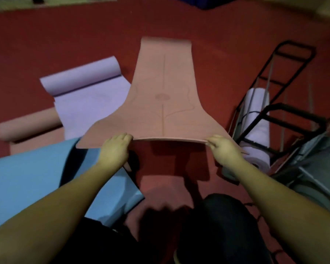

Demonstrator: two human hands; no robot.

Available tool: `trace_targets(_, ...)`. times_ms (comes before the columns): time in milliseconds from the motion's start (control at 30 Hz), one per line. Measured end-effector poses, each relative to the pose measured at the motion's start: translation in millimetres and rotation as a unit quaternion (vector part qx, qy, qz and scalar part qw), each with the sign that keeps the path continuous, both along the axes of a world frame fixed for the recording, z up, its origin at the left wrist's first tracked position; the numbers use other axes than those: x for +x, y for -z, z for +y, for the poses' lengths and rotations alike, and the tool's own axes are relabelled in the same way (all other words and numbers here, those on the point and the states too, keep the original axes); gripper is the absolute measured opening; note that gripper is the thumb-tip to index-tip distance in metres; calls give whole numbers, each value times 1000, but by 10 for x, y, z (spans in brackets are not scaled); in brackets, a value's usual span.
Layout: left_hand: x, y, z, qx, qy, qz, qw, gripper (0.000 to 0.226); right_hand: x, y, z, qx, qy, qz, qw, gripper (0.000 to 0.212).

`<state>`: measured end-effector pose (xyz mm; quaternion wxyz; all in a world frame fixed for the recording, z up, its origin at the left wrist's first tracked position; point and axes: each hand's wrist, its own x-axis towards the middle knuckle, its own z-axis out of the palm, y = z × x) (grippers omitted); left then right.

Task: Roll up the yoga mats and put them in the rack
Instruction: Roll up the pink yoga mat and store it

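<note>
The pink mat's [163, 96] near edge is pinched by both grips, left hand [113, 149] and right hand [224, 149]; its long axis runs straight away from them.

Black wire rack [274, 88] stands right of flat pink yoga mat [163, 88]; half-rolled lilac mat [88, 92] crowds its left; bare red floor [166, 23] beyond it.

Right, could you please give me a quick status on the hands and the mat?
Left hand and right hand grip pink mat's near edge, lifted, unrolled. Blue mat lies alongside left. Rack right.
</note>
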<state>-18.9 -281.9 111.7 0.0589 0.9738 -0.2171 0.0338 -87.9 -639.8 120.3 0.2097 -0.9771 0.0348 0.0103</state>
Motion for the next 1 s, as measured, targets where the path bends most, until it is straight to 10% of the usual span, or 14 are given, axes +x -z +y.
trace_targets(367, -1002, -1379, 508, -72, 67, -101, 990, 74, -1162, -1035, 489, -135, -44, -174, 974, 23)
trace_targets(500, -1393, -1471, 648, -42, 79, -104, 991, 54, -1527, -1126, 591, -127, -66, -178, 974, 33)
trace_targets(1000, -1482, -1040, 526, 137, -109, 303, 937, 58, -1426, -959, 755, -4, -67, 264, 962, 43)
